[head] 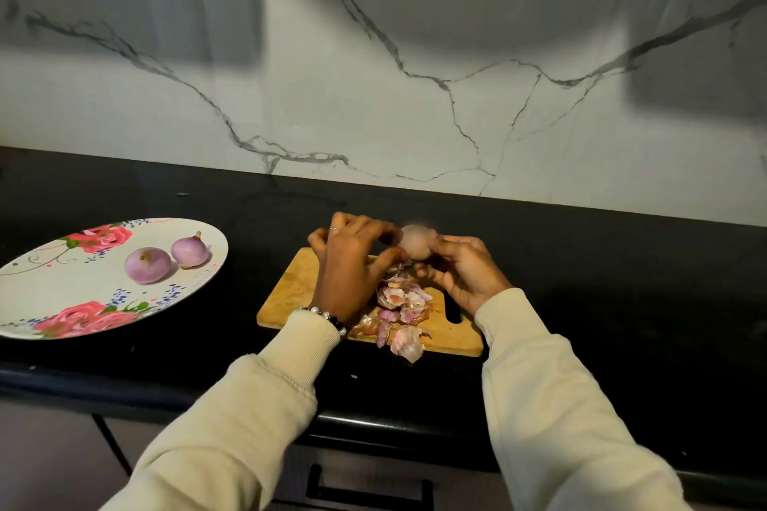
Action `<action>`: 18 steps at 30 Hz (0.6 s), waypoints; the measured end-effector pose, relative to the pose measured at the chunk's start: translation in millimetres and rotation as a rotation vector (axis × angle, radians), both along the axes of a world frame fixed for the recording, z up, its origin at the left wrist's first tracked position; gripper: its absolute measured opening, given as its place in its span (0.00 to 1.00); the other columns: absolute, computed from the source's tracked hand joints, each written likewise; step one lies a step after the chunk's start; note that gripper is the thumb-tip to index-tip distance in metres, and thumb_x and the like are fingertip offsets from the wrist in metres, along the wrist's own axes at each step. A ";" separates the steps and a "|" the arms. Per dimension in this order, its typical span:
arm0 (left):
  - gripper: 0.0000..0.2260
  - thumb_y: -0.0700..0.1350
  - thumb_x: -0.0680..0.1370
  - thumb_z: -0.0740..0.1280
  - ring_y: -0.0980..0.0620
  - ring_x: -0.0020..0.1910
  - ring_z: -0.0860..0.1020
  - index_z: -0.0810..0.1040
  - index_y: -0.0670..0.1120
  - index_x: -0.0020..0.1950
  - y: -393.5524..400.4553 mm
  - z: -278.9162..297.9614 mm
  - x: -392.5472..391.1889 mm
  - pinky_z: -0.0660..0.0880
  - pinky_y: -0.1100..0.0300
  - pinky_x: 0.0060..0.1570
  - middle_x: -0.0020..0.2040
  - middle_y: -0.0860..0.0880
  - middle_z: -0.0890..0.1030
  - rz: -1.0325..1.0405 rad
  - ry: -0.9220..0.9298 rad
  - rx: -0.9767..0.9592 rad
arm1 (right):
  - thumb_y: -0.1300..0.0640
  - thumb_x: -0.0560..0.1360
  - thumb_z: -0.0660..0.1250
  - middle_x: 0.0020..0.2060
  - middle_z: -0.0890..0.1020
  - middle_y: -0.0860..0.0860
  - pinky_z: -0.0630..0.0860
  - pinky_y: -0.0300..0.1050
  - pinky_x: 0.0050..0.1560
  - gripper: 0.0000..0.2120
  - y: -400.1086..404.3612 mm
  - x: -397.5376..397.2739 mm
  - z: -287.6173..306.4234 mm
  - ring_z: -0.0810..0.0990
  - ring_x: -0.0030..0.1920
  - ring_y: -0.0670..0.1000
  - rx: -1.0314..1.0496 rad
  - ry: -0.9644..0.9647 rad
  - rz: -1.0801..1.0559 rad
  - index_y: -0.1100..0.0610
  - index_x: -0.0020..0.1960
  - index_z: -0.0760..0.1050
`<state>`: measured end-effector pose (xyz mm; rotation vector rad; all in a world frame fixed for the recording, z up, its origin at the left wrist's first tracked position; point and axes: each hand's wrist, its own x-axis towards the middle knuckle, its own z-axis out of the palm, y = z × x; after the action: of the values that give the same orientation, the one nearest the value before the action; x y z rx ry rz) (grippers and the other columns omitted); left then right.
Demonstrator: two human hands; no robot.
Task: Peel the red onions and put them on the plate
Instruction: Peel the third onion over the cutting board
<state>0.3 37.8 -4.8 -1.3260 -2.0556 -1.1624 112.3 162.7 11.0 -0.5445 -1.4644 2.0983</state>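
We hold the onion (416,241) just above the far edge of the cutting board (290,295), our right hand (465,274) curled around its right side and our left hand (352,257) pinching at its left side with bent fingers; it looks pale pink, rounded and blurred, so we cannot tell how much skin remains. Loose pink and brown peels (400,315) lie heaped on the board beneath our hands. To the left on the black counter (581,261), well apart, two peeled purple-pink onions (168,259) sit side by side on the flowered plate (50,303).
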 end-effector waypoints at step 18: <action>0.06 0.49 0.74 0.73 0.49 0.61 0.65 0.83 0.48 0.47 4.1 -4.8 -3.0 0.56 0.54 0.53 0.60 0.48 0.71 -0.065 0.007 -0.052 | 0.64 0.82 0.61 0.43 0.83 0.61 0.80 0.39 0.33 0.11 -3.6 -0.3 0.3 0.82 0.40 0.53 0.026 -0.042 0.024 0.70 0.54 0.78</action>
<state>-2.8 41.9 -9.6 -1.4289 -2.0645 -1.1374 112.0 159.1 11.3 -0.5664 -1.5264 2.0948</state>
